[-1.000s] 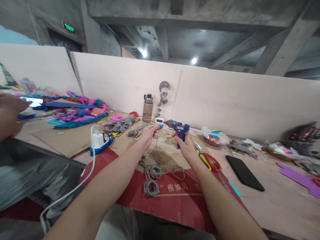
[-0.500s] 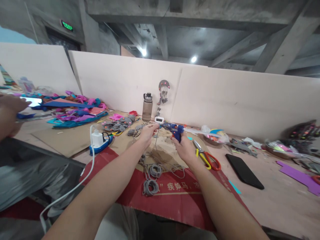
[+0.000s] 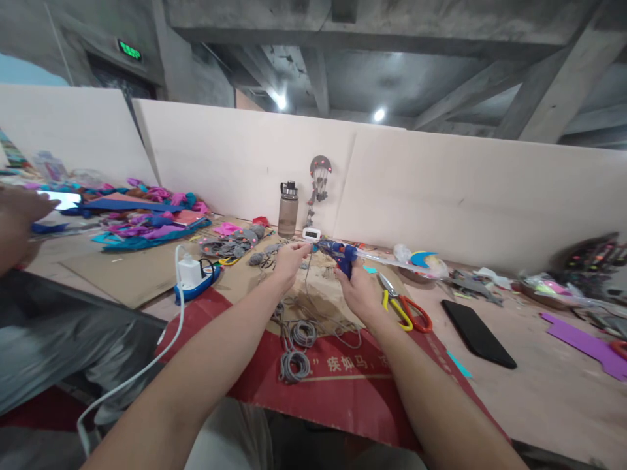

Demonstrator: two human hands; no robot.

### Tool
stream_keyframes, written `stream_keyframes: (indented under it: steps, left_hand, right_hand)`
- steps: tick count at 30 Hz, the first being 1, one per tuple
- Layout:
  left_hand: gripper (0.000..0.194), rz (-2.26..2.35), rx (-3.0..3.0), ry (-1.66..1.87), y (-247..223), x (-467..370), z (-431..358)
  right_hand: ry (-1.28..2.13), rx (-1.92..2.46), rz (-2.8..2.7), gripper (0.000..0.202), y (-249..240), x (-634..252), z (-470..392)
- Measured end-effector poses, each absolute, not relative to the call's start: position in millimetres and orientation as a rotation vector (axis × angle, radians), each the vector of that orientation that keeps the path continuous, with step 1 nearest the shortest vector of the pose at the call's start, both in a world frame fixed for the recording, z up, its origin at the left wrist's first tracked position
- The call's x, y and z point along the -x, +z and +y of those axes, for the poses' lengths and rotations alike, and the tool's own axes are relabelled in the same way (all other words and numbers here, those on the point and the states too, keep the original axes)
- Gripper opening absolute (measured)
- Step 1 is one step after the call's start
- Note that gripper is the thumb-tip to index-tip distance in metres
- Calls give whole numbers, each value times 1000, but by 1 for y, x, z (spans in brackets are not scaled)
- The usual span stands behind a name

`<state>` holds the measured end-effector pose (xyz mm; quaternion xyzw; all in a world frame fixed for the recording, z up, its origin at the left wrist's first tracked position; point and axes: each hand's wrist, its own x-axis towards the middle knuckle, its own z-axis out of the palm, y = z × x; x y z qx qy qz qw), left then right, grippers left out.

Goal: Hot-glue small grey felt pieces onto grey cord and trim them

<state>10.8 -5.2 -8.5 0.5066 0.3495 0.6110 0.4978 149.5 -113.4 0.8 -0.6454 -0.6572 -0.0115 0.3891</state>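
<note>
My right hand (image 3: 360,287) is wrapped round the handle of a blue hot glue gun (image 3: 345,255). A clear glue stick (image 3: 379,258) sticks out of its back end, and its nozzle points left. Just left of the nozzle, my left hand (image 3: 292,259) pinches a thin grey cord (image 3: 307,274) that hangs down to the work surface. Whether the nozzle touches the cord or anything at the fingertips is too small to tell. Coils of grey cord (image 3: 295,367) lie nearer to me on the red and brown paper (image 3: 353,391).
Scissors (image 3: 401,307) and a black phone (image 3: 479,333) lie to the right. A bottle (image 3: 288,212) and a small white timer (image 3: 311,234) stand behind my hands. On the left are a power strip (image 3: 198,277), grey felt pieces (image 3: 230,243) and another person's hand (image 3: 24,209) beside a lit phone.
Hardly anything differs. Both hands keep their places, with the glue gun at the left fingertips; the whole view has shifted very slightly.
</note>
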Motion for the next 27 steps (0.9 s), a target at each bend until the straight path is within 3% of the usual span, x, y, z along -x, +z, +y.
stream_keyframes:
  steps: [27]
  left_hand:
    - [12, 829, -1206, 1499, -5, -8, -7]
  right_hand:
    - [-33, 1710, -1663, 37, 3, -146, -117]
